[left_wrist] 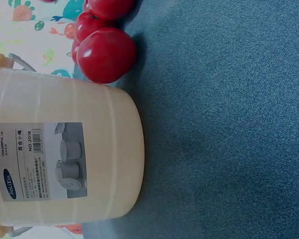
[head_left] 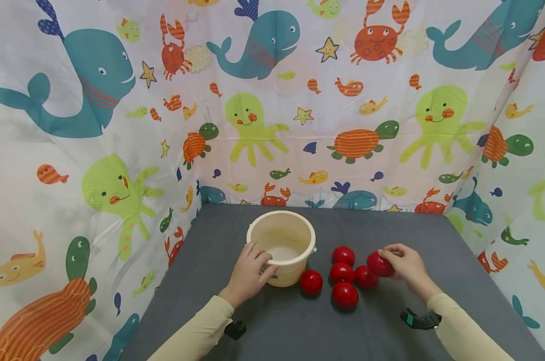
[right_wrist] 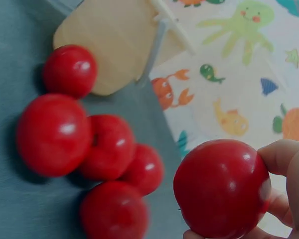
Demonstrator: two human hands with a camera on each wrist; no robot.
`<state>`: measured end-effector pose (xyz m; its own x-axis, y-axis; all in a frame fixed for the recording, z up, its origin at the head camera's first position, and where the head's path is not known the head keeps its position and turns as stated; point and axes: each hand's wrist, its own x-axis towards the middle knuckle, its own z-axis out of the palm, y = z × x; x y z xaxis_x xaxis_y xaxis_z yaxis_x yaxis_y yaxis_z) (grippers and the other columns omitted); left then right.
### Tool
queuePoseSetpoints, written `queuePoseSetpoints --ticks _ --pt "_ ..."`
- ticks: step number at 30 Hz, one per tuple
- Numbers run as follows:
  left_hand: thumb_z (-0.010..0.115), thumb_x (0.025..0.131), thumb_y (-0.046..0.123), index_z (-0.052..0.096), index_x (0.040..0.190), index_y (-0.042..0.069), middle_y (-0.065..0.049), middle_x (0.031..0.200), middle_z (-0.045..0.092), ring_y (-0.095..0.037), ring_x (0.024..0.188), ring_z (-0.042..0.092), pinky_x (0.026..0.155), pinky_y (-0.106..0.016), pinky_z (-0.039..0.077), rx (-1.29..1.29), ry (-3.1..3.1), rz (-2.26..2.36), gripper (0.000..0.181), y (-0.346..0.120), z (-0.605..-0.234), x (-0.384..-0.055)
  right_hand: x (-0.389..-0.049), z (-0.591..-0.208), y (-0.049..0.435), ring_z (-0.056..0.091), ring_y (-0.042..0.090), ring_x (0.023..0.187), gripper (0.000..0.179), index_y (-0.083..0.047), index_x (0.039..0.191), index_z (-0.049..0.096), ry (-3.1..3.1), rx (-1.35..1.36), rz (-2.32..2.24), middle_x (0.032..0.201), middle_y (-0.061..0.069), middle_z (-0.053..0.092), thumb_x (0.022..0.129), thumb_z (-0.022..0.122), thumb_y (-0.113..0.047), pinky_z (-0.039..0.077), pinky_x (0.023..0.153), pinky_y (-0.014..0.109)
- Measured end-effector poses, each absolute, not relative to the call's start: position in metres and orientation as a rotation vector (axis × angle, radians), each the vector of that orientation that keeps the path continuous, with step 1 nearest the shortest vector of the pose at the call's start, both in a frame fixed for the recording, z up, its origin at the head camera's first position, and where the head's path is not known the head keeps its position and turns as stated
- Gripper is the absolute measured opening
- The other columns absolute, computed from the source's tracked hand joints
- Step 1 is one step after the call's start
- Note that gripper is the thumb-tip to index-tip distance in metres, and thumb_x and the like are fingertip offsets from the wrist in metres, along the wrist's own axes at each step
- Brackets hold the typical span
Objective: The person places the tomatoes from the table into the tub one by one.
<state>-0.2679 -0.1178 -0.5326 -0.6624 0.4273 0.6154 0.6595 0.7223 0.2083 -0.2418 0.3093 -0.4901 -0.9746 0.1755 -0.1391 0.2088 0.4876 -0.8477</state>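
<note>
Cream plastic forms the bucket (head_left: 295, 273), and from the head view I make out no tomato inside it. Watching from my end, I judge the work to be near its start. One tomato (right_wrist: 219, 189) is held up off the surface, pinched between the thumb and fingers of the right hand (head_left: 405, 264), well apart from the bucket. Five loose tomatoes (head_left: 344, 296) are left on the cloth between the bucket and that hand: four huddle together, one sits just beside the bucket's wall. On the other side, I see the left hand (head_left: 247, 276) holding the bucket's near left rim, fingers bent over the edge and slightly spread, thumb apart on the outside. Its wrist view shows me a printed label (left_wrist: 40, 162) on the bucket's wall.

Dark grey cloth (head_left: 299, 331) makes the work surface, finely woven up close. Behind it and along both sides hangs a white curtain (head_left: 319, 90) printed with whales, crabs, octopuses and turtles, so I see nothing of the room beyond.
</note>
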Motion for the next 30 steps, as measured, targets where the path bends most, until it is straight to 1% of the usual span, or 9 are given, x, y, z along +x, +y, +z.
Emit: queuePoseSetpoints --ticks 4,9,15,18,25,30 --pt "0.07 0.093 0.037 0.07 0.1 0.015 -0.006 0.104 0.066 -0.038 0.127 0.055 0.107 -0.071 0.042 -0.824 -2.388 -0.576 0.023 -0.118 -0.532 -0.267 -0.255 -0.466 0.301 0.065 0.029 0.1 0.056 0.001 0.133 0.054 2.708 0.3 -1.522 0.131 0.032 0.057 0.1 0.06 -0.044 0.065 0.074 0.039" --pt "0.07 0.094 0.037 0.07 0.1 0.014 -0.006 0.104 0.066 -0.038 0.128 0.055 0.108 -0.071 0.042 -0.826 -2.407 -0.58 0.024 -0.118 -0.532 -0.267 -0.274 -0.438 0.281 0.065 0.03 0.103 0.055 -0.002 0.133 0.055 2.743 0.23 -1.519 0.131 0.029 0.059 0.099 0.059 -0.046 0.064 0.078 0.041" --pt "0.07 0.094 0.037 0.07 0.101 0.014 -0.007 0.105 0.066 -0.038 0.129 0.054 0.11 -0.071 0.04 -0.817 -2.427 -0.594 0.025 -0.118 -0.531 -0.266 -0.295 -0.412 0.247 0.063 0.035 0.111 0.05 -0.003 0.131 0.057 2.739 0.142 -1.538 0.131 0.027 0.06 0.099 0.061 -0.042 0.064 0.079 0.04" --pt "0.07 0.094 0.037 0.07 0.1 0.013 -0.007 0.104 0.066 -0.039 0.129 0.054 0.109 -0.071 0.04 -0.82 -2.42 -0.595 0.025 -0.118 -0.531 -0.266 -0.304 -0.405 0.226 0.064 0.038 0.114 0.046 -0.003 0.129 0.058 2.73 0.099 -1.552 0.131 0.026 0.061 0.099 0.062 -0.038 0.064 0.078 0.04" --pt "0.07 0.094 0.037 0.07 0.1 0.014 -0.006 0.103 0.065 -0.038 0.127 0.055 0.109 -0.069 0.042 -0.825 -2.398 -0.588 0.024 -0.118 -0.534 -0.269 -0.322 -0.4 0.176 0.067 0.036 0.111 0.041 -0.005 0.125 0.061 2.724 0.046 -1.562 0.128 0.024 0.064 0.097 0.064 -0.034 0.065 0.076 0.041" --pt "0.072 0.092 0.036 0.069 0.099 0.015 -0.005 0.1 0.064 -0.038 0.123 0.056 0.107 -0.067 0.045 -0.844 -2.341 -0.575 0.022 -0.118 -0.535 -0.27 -0.327 -0.399 0.143 0.067 0.037 0.112 0.039 -0.005 0.123 0.062 2.72 0.013 -1.555 0.126 0.024 0.066 0.096 0.065 -0.033 0.064 0.08 0.044"
